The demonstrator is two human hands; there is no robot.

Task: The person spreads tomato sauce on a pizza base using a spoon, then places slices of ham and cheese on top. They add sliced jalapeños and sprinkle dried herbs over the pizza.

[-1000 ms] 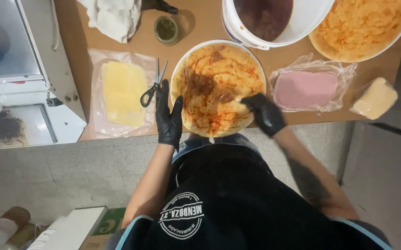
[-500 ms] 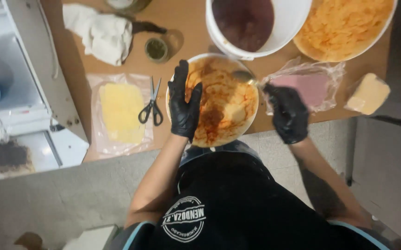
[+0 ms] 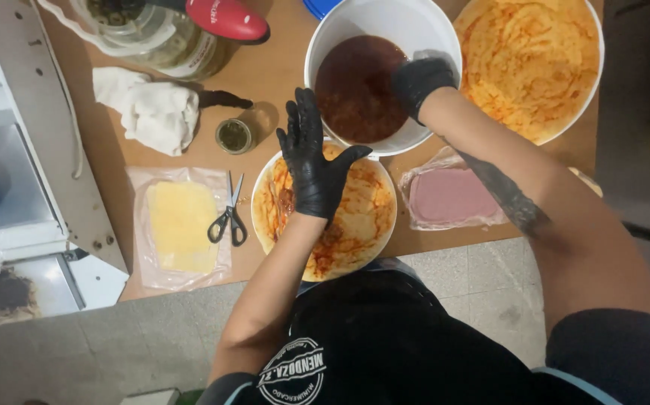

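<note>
Brown wooden counter (image 3: 280, 75) fills the upper part of the view, with grey tiled floor below its edge. At the near edge sits a round pizza base (image 3: 340, 217) smeared with orange-red sauce. The left hand (image 3: 313, 161), in a black glove, hovers flat over its upper left part with the fingers spread wide, gripping nothing; whether it touches the dough cannot be told. The right hand (image 3: 421, 79), also gloved in black, is well apart from it, reaching into a white bucket (image 3: 355, 22) of dark red sauce just behind the base. Its fingers curl downward at the bucket's right inner wall, and what they hold, if anything, is hidden. A second sauced base (image 3: 531, 64) lies to the right of the bucket. Pink sliced ham in plastic (image 3: 451, 196) rests right of the near base; scissors (image 3: 229, 214) and yellow sliced cheese (image 3: 181, 225) lie to its left.
</note>
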